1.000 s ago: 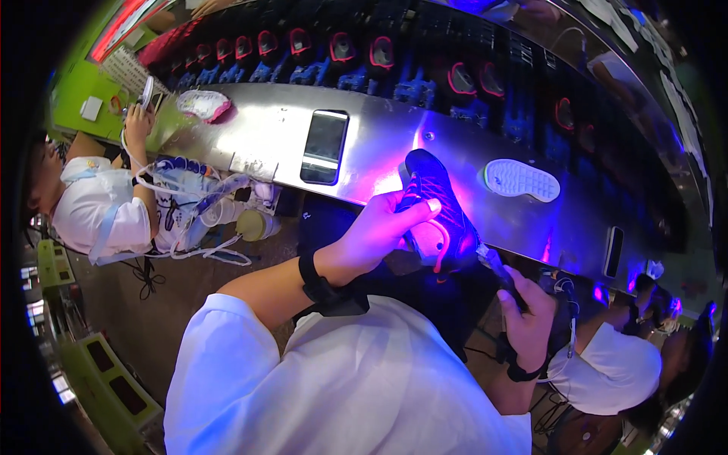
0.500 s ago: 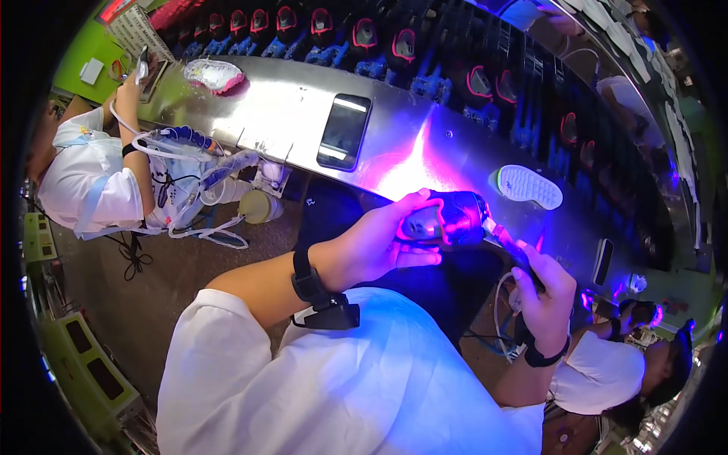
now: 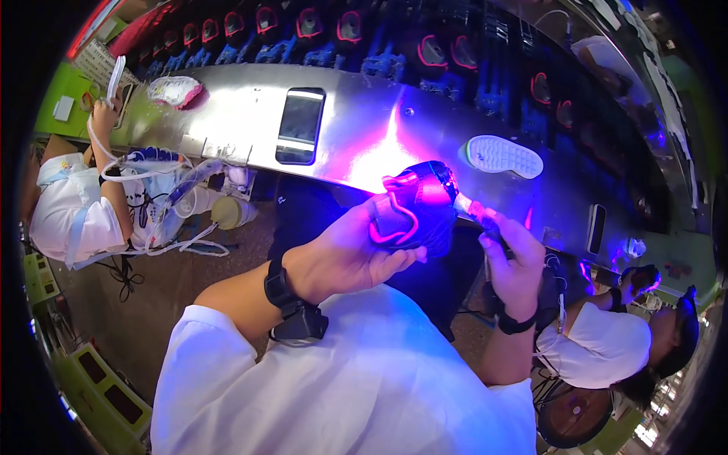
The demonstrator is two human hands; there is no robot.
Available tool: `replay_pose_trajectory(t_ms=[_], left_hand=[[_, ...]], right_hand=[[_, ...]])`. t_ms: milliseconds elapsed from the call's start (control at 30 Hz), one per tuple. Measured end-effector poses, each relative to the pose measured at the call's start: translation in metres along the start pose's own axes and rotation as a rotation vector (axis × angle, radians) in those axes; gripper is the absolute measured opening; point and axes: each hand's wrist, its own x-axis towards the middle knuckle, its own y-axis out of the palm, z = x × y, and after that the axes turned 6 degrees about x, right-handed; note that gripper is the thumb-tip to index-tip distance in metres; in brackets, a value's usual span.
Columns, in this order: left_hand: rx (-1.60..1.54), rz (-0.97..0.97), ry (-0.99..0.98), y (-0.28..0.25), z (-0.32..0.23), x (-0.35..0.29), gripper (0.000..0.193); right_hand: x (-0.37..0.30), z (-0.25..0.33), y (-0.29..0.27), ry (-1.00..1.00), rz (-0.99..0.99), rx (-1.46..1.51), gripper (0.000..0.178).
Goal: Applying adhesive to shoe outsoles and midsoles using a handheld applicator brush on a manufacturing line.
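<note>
My left hand (image 3: 337, 256) is closed around a dark shoe upper (image 3: 434, 216), held up in front of the metal bench's near edge. A pink-red line glows along the upper under the violet light. In my right hand (image 3: 517, 269) is a slim brush (image 3: 476, 211), gripped between thumb and fingers. Its pale tip meets, or is very close to, the upper's right edge. Beyond the upper, a bright pink-white patch of light falls on the bench (image 3: 220, 102).
A white shoe sole (image 3: 506, 156) and a dark phone (image 3: 300, 126) lie on the bench. Farther left is a white-and-pink shoe piece (image 3: 176, 92). Dark shoes (image 3: 309, 24) with glowing outlines line the rack behind. Co-workers sit left (image 3: 76, 212) and right (image 3: 607, 341).
The shoe upper has turned in my left hand and tilted more upright. Both hands have shifted left in the picture, and the brush stays at the upper's right edge.
</note>
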Motion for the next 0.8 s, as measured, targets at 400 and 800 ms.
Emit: replay_pose_trajectory(t_ms=[400,800], left_hand=[[0.974,-0.071,0.468,0.05,-0.018,0.033,0.041],[2.359,-1.343,1.122,0.134,-0.295,0.083,0.061]], right_hand=[[-0.015,-0.024,0.0,0.255,-0.086,0.1,0.04],[-0.048,-0.056,-0.007,0.609,-0.207,0.378,0.046]])
